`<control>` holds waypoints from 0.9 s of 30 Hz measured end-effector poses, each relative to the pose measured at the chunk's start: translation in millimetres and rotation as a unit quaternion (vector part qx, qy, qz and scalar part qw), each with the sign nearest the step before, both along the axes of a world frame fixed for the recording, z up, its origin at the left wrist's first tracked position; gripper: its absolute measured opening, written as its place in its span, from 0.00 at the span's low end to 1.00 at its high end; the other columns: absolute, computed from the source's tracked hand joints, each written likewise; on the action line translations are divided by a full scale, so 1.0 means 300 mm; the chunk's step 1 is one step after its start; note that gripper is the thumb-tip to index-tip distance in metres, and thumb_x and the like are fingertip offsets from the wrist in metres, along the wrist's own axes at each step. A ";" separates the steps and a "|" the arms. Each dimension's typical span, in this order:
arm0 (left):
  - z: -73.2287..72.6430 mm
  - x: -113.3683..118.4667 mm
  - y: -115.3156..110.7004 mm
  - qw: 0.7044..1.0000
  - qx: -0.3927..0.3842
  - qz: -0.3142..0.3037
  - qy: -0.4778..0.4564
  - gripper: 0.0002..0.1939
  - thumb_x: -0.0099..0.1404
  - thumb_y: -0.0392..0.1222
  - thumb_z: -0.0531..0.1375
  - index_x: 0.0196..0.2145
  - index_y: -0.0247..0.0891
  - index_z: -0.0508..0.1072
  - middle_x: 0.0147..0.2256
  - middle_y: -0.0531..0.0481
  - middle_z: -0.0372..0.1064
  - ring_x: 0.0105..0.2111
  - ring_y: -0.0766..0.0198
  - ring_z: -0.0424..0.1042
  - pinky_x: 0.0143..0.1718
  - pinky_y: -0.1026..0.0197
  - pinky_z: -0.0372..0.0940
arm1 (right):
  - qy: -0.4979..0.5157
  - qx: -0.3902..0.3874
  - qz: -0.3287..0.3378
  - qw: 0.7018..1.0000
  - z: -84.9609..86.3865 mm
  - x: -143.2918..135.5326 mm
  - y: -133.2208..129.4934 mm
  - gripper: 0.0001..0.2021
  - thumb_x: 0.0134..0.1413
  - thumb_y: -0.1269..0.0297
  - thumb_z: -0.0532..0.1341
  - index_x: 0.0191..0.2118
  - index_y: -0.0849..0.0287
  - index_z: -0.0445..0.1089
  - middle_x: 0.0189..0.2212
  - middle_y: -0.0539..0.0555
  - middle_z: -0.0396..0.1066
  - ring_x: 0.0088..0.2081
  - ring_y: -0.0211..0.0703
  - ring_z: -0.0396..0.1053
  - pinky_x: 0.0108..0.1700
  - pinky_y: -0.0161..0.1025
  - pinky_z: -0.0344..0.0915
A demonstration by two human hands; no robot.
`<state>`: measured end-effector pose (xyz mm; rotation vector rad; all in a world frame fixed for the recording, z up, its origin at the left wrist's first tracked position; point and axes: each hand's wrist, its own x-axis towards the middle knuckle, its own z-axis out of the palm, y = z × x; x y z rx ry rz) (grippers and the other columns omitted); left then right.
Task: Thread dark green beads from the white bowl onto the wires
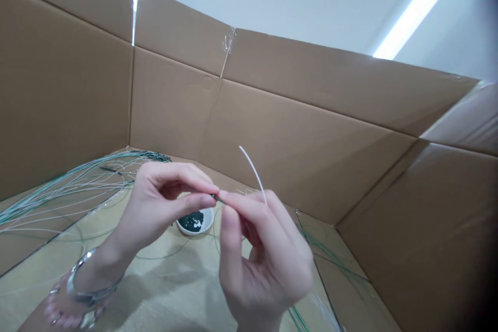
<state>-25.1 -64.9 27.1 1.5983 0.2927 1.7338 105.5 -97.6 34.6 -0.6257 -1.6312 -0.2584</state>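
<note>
My left hand (167, 197), with a silver bangle and pink beads at the wrist, pinches a small dark piece (213, 196) between thumb and forefinger. My right hand (264, 249) is closed, thumb against forefinger, on a thin green wire (221, 200) that meets the dark piece; the two fingertips nearly touch. A white wire (252, 168) sticks up from behind the right fingers; whether that hand grips it is hidden. Just beyond the hands stands a white bowl (210, 223) holding many small dark pieces (190, 221).
Cardboard walls (280, 140) surround the work surface (167, 290). Long green and white wires (73, 181) lie in a bundle at left, with dark ends (153, 155) in the far corner. More green wires (330, 251) lie on the right, beside the cardboard.
</note>
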 end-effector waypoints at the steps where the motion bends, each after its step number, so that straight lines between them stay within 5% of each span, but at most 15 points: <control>1: 0.000 0.002 0.000 1.000 -0.003 0.013 -0.002 0.10 0.52 0.28 0.67 0.29 0.43 0.80 0.27 0.53 0.76 0.27 0.68 0.75 0.28 0.71 0.71 | 0.011 -0.013 0.027 0.999 -0.003 0.001 0.003 0.10 0.56 0.74 0.55 0.42 0.58 0.69 0.25 0.48 0.64 0.24 0.31 0.62 0.22 0.29 0.61; 5: 0.004 0.005 -0.002 0.999 -0.018 0.048 0.009 0.11 0.51 0.25 0.67 0.27 0.42 0.79 0.26 0.55 0.76 0.27 0.71 0.75 0.28 0.74 0.71 | 0.102 -0.038 0.071 0.992 -0.023 0.002 0.015 0.17 0.62 0.72 0.50 0.55 0.54 0.59 0.24 0.45 0.64 0.23 0.29 0.64 0.23 0.27 0.64; 9: 0.005 -0.003 0.003 0.998 -0.011 0.063 0.020 0.14 0.51 0.25 0.67 0.27 0.45 0.79 0.26 0.58 0.77 0.27 0.73 0.75 0.30 0.76 0.70 | 0.088 -0.062 0.028 0.994 -0.026 0.015 0.020 0.14 0.60 0.75 0.52 0.48 0.52 0.67 0.29 0.45 0.71 0.26 0.28 0.70 0.27 0.25 0.68; 14: 0.002 -0.012 0.017 0.997 -0.022 0.077 0.007 0.13 0.51 0.25 0.67 0.26 0.44 0.79 0.26 0.58 0.77 0.26 0.73 0.75 0.29 0.77 0.71 | 0.079 -0.037 0.010 0.996 -0.007 0.037 0.019 0.17 0.57 0.77 0.55 0.49 0.54 0.68 0.40 0.49 0.76 0.36 0.34 0.76 0.37 0.31 0.74; 19: 0.002 -0.013 0.021 0.996 -0.021 0.087 -0.017 0.13 0.49 0.25 0.68 0.25 0.43 0.79 0.25 0.57 0.77 0.25 0.72 0.75 0.27 0.76 0.70 | 0.097 0.016 0.049 0.994 0.003 0.054 0.012 0.19 0.46 0.85 0.62 0.42 0.57 0.72 0.34 0.46 0.77 0.30 0.32 0.75 0.29 0.28 0.73; 27: 0.001 -0.014 0.012 0.996 -0.014 0.085 -0.023 0.11 0.49 0.26 0.68 0.25 0.43 0.79 0.25 0.55 0.76 0.25 0.70 0.75 0.27 0.73 0.71 | 0.102 0.138 -0.034 0.985 0.001 0.049 0.014 0.26 0.36 0.91 0.65 0.42 0.61 0.73 0.31 0.47 0.76 0.30 0.36 0.75 0.31 0.33 0.73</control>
